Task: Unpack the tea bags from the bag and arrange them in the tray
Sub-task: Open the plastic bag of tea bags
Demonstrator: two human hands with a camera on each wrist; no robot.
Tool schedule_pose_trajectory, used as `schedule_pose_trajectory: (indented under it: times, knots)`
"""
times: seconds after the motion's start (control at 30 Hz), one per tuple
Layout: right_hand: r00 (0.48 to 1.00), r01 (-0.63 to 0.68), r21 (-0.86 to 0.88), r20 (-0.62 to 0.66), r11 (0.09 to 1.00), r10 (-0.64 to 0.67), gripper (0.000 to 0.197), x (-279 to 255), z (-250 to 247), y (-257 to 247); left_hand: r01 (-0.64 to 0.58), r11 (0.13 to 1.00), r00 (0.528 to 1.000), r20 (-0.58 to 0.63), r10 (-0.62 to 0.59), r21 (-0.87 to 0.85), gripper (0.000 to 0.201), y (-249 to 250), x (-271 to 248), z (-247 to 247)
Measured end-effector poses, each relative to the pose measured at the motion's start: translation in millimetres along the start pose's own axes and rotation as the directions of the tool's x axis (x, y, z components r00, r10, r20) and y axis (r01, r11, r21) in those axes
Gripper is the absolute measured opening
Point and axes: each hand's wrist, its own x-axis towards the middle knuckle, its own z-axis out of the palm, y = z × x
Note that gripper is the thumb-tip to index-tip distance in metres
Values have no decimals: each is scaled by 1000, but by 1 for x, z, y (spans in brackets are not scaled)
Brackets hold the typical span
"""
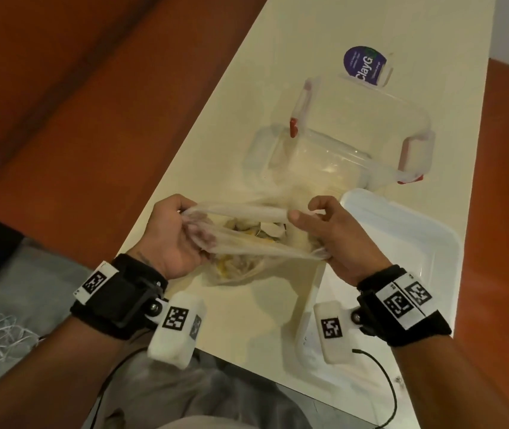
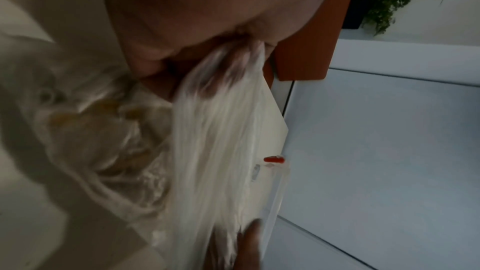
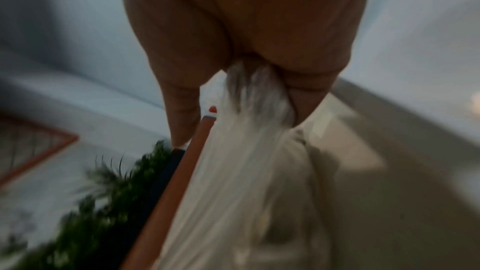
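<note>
Thin clear plastic is the trouble: the left hand has its grip bunched on one side of the bag over the desk, tea bags inside. The right hand grips the other side; best to spread gently, beside the white tray.
</note>
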Motion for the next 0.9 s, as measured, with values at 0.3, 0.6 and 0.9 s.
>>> schedule_pose_trajectory:
  times: [0.3, 0.6, 0.9]
  knots:
    - [964, 185, -391, -104, 902, -243, 38, 15, 0, 9, -52, 971, 991, 110, 79, -234, 32, -9, 5, 7]
    - [973, -120, 635, -78, 763, 218, 36, 28, 5, -1, -363, 602, 911, 137, 388, 712, 48, -43, 4, 7]
    - [961, 61, -124, -260, 990, -92, 38, 31, 10, -6, -402, 192, 747, 199, 635, 895, 12, -34, 3, 4]
